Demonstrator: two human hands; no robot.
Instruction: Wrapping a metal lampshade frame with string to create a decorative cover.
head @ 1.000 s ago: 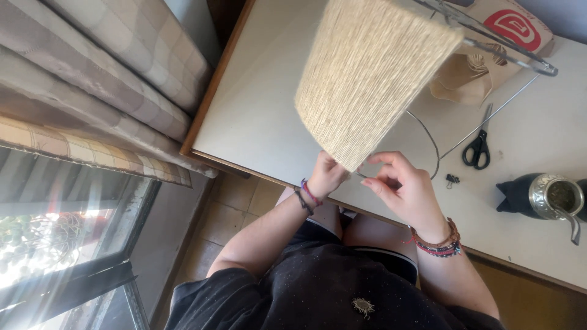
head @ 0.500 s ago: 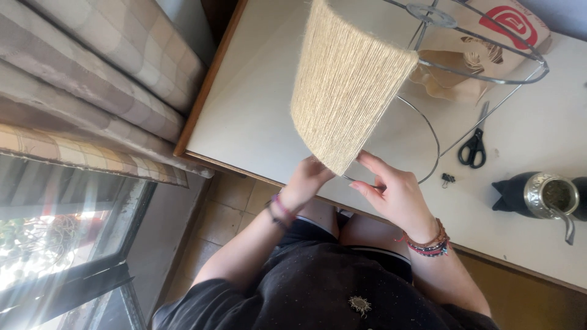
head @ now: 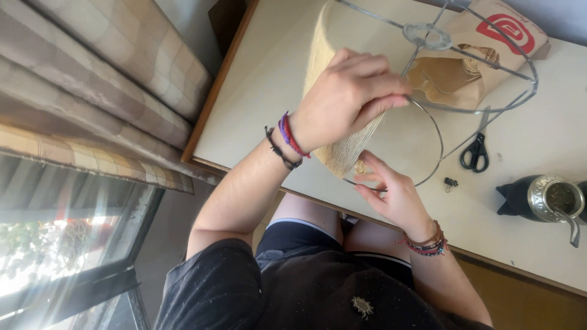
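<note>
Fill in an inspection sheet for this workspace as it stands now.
Surface: white table with a wooden edge.
Job's things: wire lampshade frame, partly wrapped in pale twine.
Clutter: black scissors, small binder clip, brown paper bag, metal-rimmed cup.
Hands: left hand lies over the wrapped side; right hand at the lower ring, fingers open.
Cables: nothing seen.
Surroundings: checked curtain, sunlit window.
</note>
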